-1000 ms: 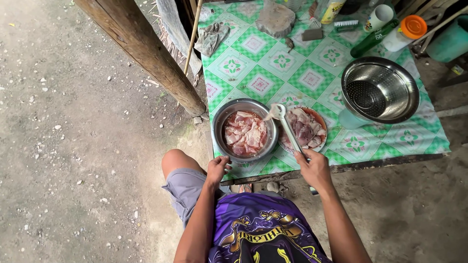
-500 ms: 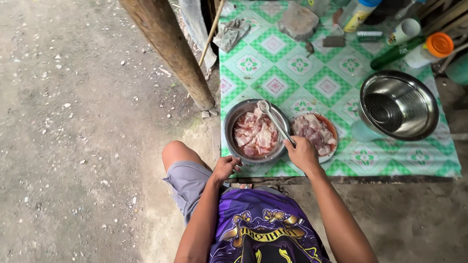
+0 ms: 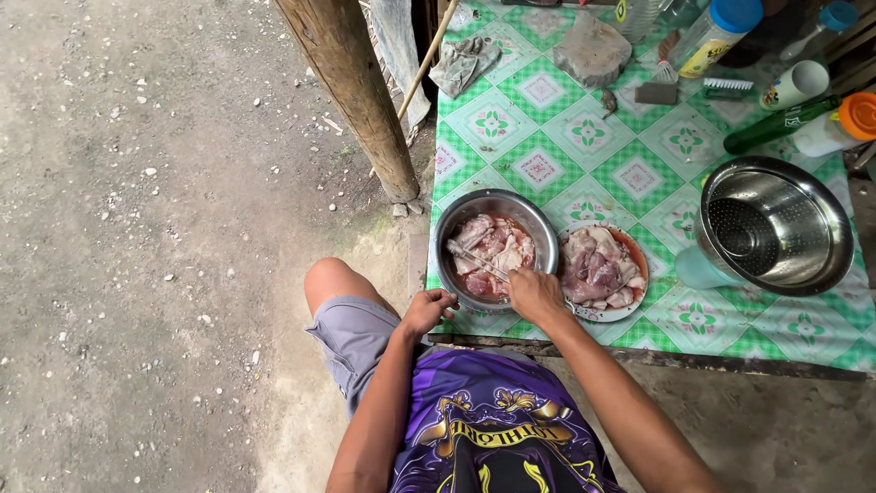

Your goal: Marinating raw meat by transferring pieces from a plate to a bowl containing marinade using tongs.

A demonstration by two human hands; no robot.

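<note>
While our right hand [image 3: 536,295] grips a pair of slim metal tongs [image 3: 485,265], its tips lie among raw pink meat pieces [image 3: 488,256] in the round steel bowl [image 3: 545,234].

Our fingers are closed around the tongs' handle end at the bowl's near rim; we cannot tell whether the tips pinch any meat. Our left hand [image 3: 428,310] is curled loosely at the bowl's near edge by the table's front, and we cannot tell if it grasps anything. The bowl stands on the green-and-white checked tablecloth [image 3: 639,173], just beside a red-rimmed plate [image 3: 641,265] heaped with more raw meat, with a large steel colander bowl [image 3: 776,224] farther right.
</note>
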